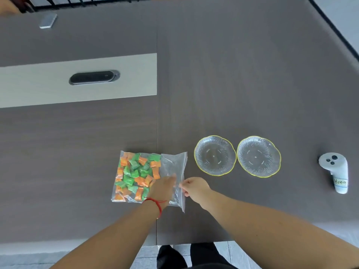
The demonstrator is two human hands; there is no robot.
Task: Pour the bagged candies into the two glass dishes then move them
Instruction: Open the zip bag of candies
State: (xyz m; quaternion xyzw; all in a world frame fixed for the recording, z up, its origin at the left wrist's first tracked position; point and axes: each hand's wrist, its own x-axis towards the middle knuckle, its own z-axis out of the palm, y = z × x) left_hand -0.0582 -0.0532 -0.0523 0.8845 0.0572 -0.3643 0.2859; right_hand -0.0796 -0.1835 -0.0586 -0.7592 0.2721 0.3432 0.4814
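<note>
A clear zip bag (172, 164) lies flat on the grey table, its left part filled with several orange and green wrapped candies (136, 173). My left hand (162, 188), a red string on its wrist, rests on the bag's middle with fingers pressed on the plastic. My right hand (194, 187) pinches the bag's zip edge at its right side. To the right stand two empty glass dishes with yellow rims, side by side: the left dish (214, 155) and the right dish (258, 156).
A white handheld controller (336, 171) lies at the far right. A black cable port (94, 77) sits in a pale strip at the left. A small grey object (48, 20) lies far back left. The table's near edge runs just below my forearms.
</note>
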